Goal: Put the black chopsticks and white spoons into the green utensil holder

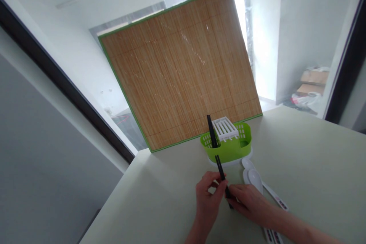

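A pair of black chopsticks point(220, 167) is held between both hands above the table, their upper ends pointing at the green holder. My left hand point(208, 190) pinches them around the middle. Lower down, the fingers of my right hand point(246, 199) close on the same chopsticks. Just beyond stands a green utensil holder point(228, 151) with a white slatted rack point(225, 128) across its top. More black chopsticks point(212, 131) stand upright in its left compartment. White spoons point(255, 178) lie beside and partly under my right forearm, their patterned handles toward me.
A bamboo mat point(183, 68) with green edging leans against the glass behind the holder. The pale table point(166, 198) ends at a diagonal edge on the left. Cardboard boxes point(314, 77) and a plastic bag are visible behind the glass at right.
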